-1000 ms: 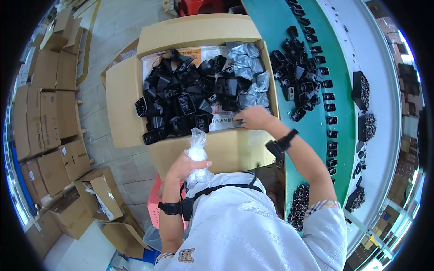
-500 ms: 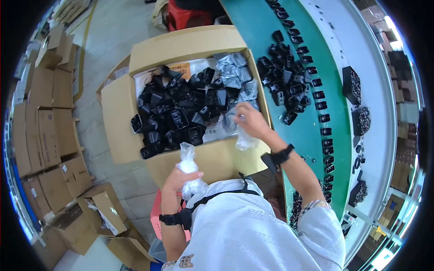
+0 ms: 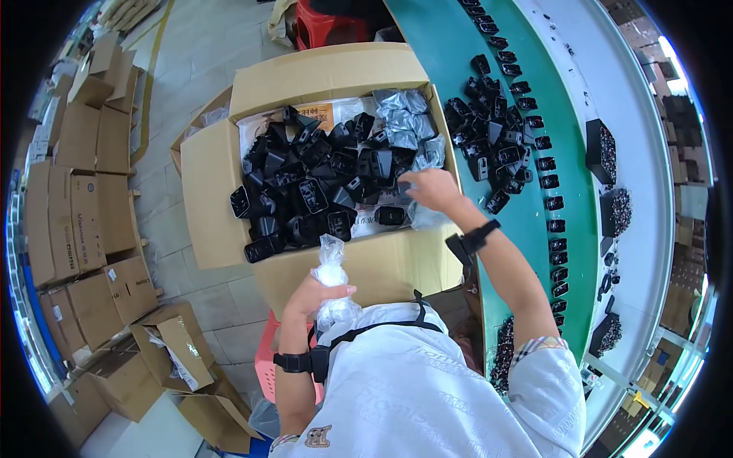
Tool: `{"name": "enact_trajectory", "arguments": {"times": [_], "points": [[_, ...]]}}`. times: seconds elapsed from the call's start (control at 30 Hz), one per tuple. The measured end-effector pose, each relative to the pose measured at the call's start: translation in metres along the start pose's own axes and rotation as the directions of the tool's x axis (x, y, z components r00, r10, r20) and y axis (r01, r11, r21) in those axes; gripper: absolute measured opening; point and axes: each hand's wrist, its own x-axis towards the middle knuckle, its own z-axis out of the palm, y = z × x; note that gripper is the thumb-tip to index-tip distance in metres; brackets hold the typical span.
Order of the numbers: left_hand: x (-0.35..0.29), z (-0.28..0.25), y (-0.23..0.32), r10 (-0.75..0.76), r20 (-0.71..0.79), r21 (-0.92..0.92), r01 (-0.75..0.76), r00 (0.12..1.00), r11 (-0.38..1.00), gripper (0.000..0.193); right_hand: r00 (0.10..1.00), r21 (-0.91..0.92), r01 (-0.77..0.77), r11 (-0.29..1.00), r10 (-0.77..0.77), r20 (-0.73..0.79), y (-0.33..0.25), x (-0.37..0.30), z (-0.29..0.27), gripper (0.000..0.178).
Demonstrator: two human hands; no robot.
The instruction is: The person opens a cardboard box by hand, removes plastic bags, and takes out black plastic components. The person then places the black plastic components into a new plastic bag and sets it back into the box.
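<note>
My left hand (image 3: 311, 296) is closed round a bunch of crumpled clear plastic bags (image 3: 330, 275), held near my body at the carton's front side. Inside the open cardboard carton (image 3: 321, 70), my right hand (image 3: 433, 189) reaches to the right side, fingers bent together beside the black plastic housings (image 3: 311, 196). Its fingertips are partly hidden, and what they pinch is unclear. A single black housing (image 3: 390, 216) lies on the printed paper just left of this hand. Bagged grey-looking pieces (image 3: 399, 118) fill the carton's far right corner. Clear plastic (image 3: 427, 217) lies under my right wrist.
To the right runs a green table (image 3: 508, 252) with a heap of black housings (image 3: 492, 137) and a long row of them (image 3: 550, 182). Black trays of small parts (image 3: 601, 151) stand beyond. Stacked cartons (image 3: 72, 221) line the left; a red stool (image 3: 328, 27) stands behind the carton.
My right hand has moved slightly up and right, away from the clear bag. A bare black housing now shows on the paper beside it. My left hand keeps its bags.
</note>
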Motion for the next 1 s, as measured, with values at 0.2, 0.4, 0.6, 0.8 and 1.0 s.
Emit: {"name": "enact_trajectory", "arguments": {"times": [0.2, 0.4, 0.6, 0.8, 1.0], "points": [[0.003, 0.004, -0.003, 0.056, 0.009, 0.056, -0.056, 0.998, 0.997, 0.029, 0.96, -0.454, 0.101, 0.885, 0.033, 0.278, -0.003, 0.023, 0.057, 0.017], [0.005, 0.0, -0.009, 0.042, 0.034, 0.022, -0.043, 0.999, 0.999, 0.031, 0.987, -0.194, 0.124, 0.973, -0.141, -0.075, 0.004, 0.005, 0.048, 0.009], [0.006, -0.001, -0.008, 0.038, 0.027, 0.005, -0.038, 0.999, 0.999, 0.032, 0.967, 0.618, 0.067, 0.784, 0.102, -0.235, -0.019, -0.021, 0.005, 0.022], [0.011, -0.003, -0.005, 0.028, 0.068, 0.029, -0.03, 0.997, 0.999, 0.031, 0.929, 0.708, -0.224, 0.67, 0.366, -0.053, -0.002, -0.019, -0.009, 0.026], [0.014, 0.005, 0.002, 0.039, 0.072, 0.079, -0.045, 0.997, 0.996, 0.035, 0.992, -0.179, -0.118, 0.977, 0.126, 0.032, -0.003, 0.032, 0.026, 0.018]]}}
